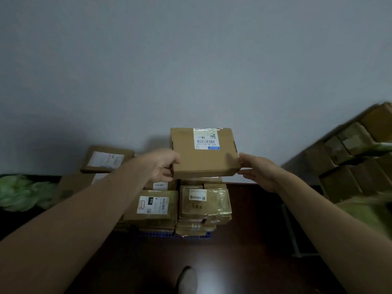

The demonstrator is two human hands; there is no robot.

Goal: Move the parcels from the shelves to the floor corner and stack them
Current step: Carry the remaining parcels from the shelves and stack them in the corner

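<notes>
Flat parcel (204, 153) up in the air above the stacked parcels (176, 206) by the far wall; left hand (162, 165) grips its left edge; right hand (257, 169) pinches the right corner.

Both hands, left (164, 165) and right (257, 169), hold a flat labelled parcel (204, 157) above stacked parcels (180, 206) by the wall.

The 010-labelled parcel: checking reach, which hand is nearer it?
Left. The left hand grips the held parcel directly above the 010-labelled parcel; the right hand is farther, up and rightward.
</notes>
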